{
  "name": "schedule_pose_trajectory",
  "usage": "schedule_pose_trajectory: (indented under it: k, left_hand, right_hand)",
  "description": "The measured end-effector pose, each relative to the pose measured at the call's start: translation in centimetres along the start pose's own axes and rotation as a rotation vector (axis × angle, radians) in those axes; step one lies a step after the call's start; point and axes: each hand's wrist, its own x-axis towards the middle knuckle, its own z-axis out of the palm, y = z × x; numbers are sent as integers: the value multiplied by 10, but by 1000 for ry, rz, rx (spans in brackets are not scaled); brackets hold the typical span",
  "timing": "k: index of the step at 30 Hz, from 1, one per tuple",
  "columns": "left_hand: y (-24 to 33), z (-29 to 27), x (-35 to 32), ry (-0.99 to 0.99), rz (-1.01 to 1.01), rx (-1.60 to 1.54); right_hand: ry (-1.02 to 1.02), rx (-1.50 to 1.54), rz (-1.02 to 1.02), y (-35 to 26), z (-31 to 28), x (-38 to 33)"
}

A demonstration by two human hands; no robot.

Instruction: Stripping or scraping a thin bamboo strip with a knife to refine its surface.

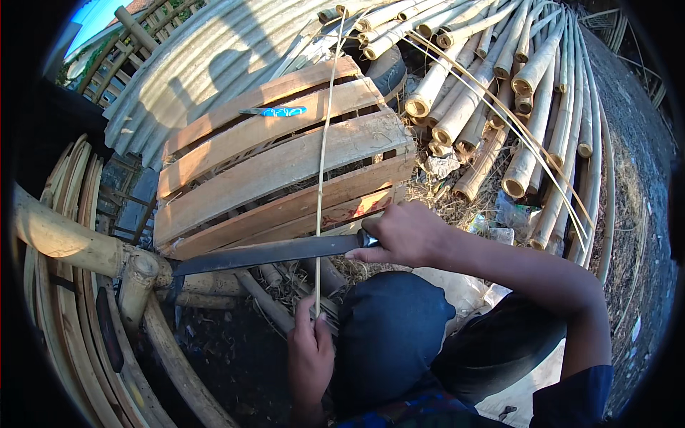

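My right hand (403, 232) is wrapped round the dark handle of a machete (264, 255). Its long dark blade reaches left, with the tip end beside a bamboo post joint (139, 274); whether it touches the bamboo I cannot tell. A thin, pale bamboo strip (327, 143) stands in front of me, its lower end pinched between the thumb and fingers of my left hand (311, 353). Blade and strip cross just above that hand. The strip's upper part runs over a slatted wooden crate (271, 160). Below my right hand is my bent knee in dark cloth (392, 328).
A small knife with a blue patterned handle (282, 112) lies on the crate. Many bamboo poles (524, 82) are piled at the far right, with loose thin strips (528, 135) across them. Corrugated sheeting (207, 71) stands behind. Split bamboo lengths (71, 314) lean at the left.
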Motion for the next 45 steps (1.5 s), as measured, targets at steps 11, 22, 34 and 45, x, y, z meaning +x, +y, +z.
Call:
schedule_pose_trajectory:
  k: [11,22,34,45]
  left_hand:
    - [-10,1,-11,-3,9,-13]
    - [-13,-1,-25,-81,-128,-245]
    - [-10,-4,-26,-89,-126,-292]
    - [-22,0,-23,-14,4,-64]
  right_hand:
    - [-43,64,248,27,-23,11]
    - [270,60,306,69,-20,9]
    - [225,177,425,71,-24,2]
    - [82,86,272,47,-20,3]
